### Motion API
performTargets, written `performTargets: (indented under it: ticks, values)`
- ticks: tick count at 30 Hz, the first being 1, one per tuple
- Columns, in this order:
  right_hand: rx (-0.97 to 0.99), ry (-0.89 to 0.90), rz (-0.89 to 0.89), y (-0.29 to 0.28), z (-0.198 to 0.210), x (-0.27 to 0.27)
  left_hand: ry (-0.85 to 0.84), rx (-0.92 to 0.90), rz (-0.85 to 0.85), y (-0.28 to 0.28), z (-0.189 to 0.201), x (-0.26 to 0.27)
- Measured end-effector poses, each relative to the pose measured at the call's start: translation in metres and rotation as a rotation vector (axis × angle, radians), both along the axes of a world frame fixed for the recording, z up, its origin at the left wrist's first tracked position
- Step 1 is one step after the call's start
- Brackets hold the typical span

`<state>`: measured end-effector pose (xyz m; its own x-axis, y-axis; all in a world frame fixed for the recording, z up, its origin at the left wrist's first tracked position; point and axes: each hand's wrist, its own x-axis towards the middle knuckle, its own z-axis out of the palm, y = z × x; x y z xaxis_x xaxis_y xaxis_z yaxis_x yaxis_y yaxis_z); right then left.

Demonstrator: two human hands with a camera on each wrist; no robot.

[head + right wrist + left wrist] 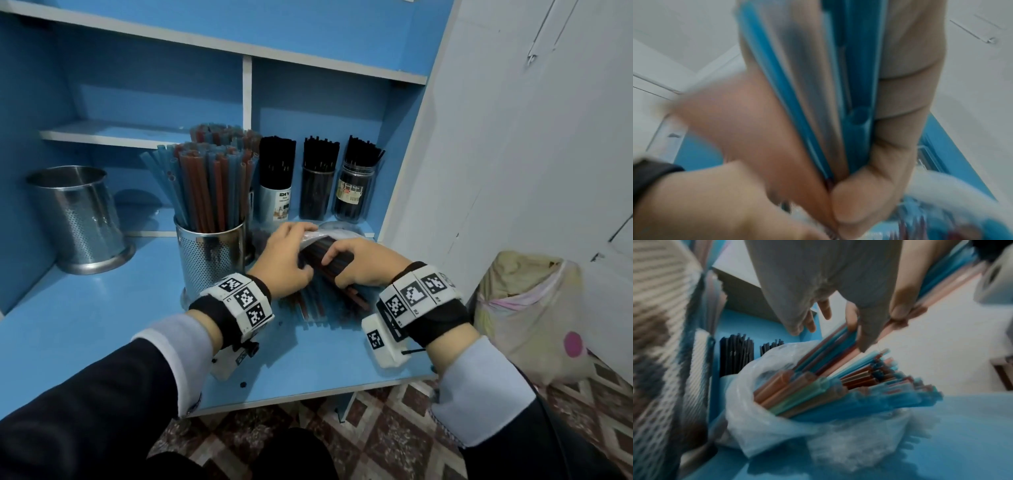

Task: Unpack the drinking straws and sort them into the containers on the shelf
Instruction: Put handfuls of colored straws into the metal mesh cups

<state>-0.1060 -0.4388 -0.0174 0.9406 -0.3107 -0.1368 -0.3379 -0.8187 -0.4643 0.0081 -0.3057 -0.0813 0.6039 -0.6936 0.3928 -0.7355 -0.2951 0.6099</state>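
Observation:
A clear plastic bag (334, 230) of blue, orange and green straws (818, 389) lies on the blue shelf top (102, 325). My right hand (337, 260) grips a bundle of the straws (318, 253) at the bag's mouth; in the right wrist view blue straws (859, 97) run between its thumb and fingers. My left hand (301, 253) holds the bag beside it, thumb on the plastic and fingers curled. The bag's open mouth (748, 386) faces the left wrist camera. More straws (308, 308) lie fanned out under both hands.
A perforated steel cup (210, 253) full of coloured straws stands just left of my hands. An empty steel cup (82, 219) is further left. Three jars of black straws (317, 185) line the back. A filled sack (527, 315) sits on the floor at right.

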Motion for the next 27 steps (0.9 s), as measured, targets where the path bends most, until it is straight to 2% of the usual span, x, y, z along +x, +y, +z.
performTargets:
  ticks: [3,5,9,13,18,21,27]
  values:
    - [-0.103,0.042,0.044,0.006,0.022,-0.020,-0.155,0.069,-0.213,-0.014,0.010,-0.010]
    - [-0.116,0.065,0.074,0.009,0.035,-0.032,-0.194,0.040,-0.304,-0.024,0.014,-0.018]
    - [-0.072,0.033,0.130,0.011,0.059,-0.055,-0.130,-0.092,-0.356,-0.037,0.021,-0.030]
    - [-0.070,-0.255,0.116,0.013,0.091,-0.079,-0.099,-0.168,-0.286,-0.043,0.027,-0.036]
    - [0.045,-0.637,0.212,0.032,0.119,-0.092,0.183,-0.391,-0.278,-0.029,0.050,-0.047]
    - [0.056,-0.803,0.315,0.049,0.124,-0.089,0.228,-0.427,-0.294,-0.011,0.065,-0.051]
    - [0.048,-1.082,0.341,0.078,0.115,-0.055,0.285,-0.462,-0.301,0.036,0.070,-0.052]
